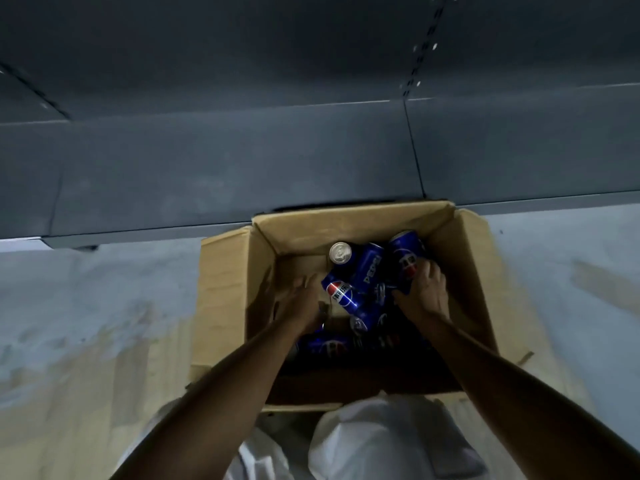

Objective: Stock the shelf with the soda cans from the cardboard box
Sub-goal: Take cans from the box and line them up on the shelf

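An open cardboard box sits on the floor below me, against the base of a dark grey shelf. Several blue soda cans lie jumbled inside it. One can stands upright at the back with its silver top showing. My right hand grips a blue can at the box's right side, lifted a little above the pile. My left hand reaches into the left part and curls around a tilted blue can. Cans nearer me are in shadow.
The grey shelf board runs across the whole view behind the box, with a slotted upright at the upper right. Pale concrete floor lies on both sides of the box. My white-clad knees are at the bottom edge.
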A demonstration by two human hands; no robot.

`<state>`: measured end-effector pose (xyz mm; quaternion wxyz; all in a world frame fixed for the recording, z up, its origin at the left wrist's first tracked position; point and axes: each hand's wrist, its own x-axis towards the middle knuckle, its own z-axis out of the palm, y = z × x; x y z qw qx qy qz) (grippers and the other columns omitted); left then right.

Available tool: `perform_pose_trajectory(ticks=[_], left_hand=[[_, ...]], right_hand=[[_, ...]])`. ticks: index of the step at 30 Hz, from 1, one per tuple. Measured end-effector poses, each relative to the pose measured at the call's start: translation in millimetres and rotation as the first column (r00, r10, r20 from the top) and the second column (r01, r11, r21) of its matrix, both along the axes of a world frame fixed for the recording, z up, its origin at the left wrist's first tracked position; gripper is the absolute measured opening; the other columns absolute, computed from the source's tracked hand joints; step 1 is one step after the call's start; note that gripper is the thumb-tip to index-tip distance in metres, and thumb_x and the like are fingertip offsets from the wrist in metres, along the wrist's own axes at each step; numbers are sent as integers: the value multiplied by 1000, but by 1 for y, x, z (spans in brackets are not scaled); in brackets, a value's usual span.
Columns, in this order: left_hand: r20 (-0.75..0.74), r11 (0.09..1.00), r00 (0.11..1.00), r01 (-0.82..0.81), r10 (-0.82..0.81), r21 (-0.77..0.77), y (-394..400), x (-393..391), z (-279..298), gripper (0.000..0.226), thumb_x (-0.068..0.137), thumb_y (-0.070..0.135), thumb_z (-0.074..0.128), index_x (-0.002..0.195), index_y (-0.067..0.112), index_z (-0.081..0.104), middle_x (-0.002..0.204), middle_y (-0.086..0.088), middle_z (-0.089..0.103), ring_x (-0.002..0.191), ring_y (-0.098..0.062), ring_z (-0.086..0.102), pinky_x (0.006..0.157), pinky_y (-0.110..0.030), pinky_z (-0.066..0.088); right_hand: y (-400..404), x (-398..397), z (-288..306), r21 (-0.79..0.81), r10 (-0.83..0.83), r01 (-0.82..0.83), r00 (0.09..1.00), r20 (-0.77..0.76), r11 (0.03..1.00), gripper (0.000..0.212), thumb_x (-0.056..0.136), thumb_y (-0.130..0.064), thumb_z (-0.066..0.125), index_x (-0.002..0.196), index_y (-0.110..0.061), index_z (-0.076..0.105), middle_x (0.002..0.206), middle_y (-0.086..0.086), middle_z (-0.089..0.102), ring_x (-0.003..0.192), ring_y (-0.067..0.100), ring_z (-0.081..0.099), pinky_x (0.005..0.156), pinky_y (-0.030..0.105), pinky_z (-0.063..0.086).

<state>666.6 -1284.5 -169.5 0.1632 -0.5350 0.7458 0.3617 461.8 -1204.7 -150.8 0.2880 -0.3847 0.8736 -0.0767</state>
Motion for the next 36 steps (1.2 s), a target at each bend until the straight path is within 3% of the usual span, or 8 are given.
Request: perform_pose_trajectory(ticks=[5,10,14,18,21,28,31,36], left_hand=[[0,999,999,-49,49,1,-10,-14,-35,60,98,9,39,152,22,16,155,-16,19,140,-36,26,109,-44,31],[-2,999,999,-43,43,-14,-13,-26,-56,59,98,14,42,152,22,18,154,-15,21,139,-35,26,109,-44,32],[2,999,1000,-30,30,16,-12,-29,-65,57,100,21,39,152,24,16,153,-16,22,137,-36,29,111,-42,30],[-6,999,1000,20,-19,48,-10,-25,-64,87,84,18,67,152,26,14,151,-13,23,137,-34,30,111,-41,31],[-27,998,999,37,-36,45,-11,-23,-60,93,79,21,72,152,27,14,151,-12,25,137,-34,31,112,-41,31],[-64,997,996,58,-55,43,-12,-19,-48,93,80,23,73,152,24,14,152,-11,24,139,-31,30,113,-38,29],[-73,996,994,78,-75,41,-11,-19,-41,92,81,23,72,152,23,14,152,-12,24,139,-31,29,112,-37,28],[-71,995,995,76,-71,69,-8,-14,-22,90,82,25,71,152,24,14,153,-12,24,139,-31,29,112,-38,31]], right_hand=[[-19,-10,-34,-171,-5,-14,994,-108,985,84,74,-18,74,143,-4,27,146,18,31,132,36,32,109,46,30],[-32,-24,-60,-155,-11,-19,983,-185,988,88,77,-25,73,146,-7,23,147,19,30,136,36,28,113,43,23],[-37,-27,-71,-96,-22,2,978,-206,995,92,76,-28,75,146,-10,19,144,20,34,131,35,36,108,41,28],[-41,-24,-74,-7,22,-25,961,-276,1000,93,76,-26,74,146,-9,16,139,21,38,126,36,40,102,41,32],[-44,-23,-71,41,42,-31,950,-310,999,89,79,-22,71,146,-9,14,139,21,37,126,36,39,102,42,33],[-46,-18,-67,-10,-71,71,989,-129,997,92,77,-23,75,147,-15,17,146,18,33,132,40,32,107,46,28],[-48,-15,-62,-12,-123,123,992,-14,992,99,71,-26,81,146,-17,18,144,17,39,129,40,39,107,47,35],[-43,-8,-44,0,-169,170,978,126,985,94,70,-17,82,145,-12,25,143,17,40,127,36,44,100,35,40]])
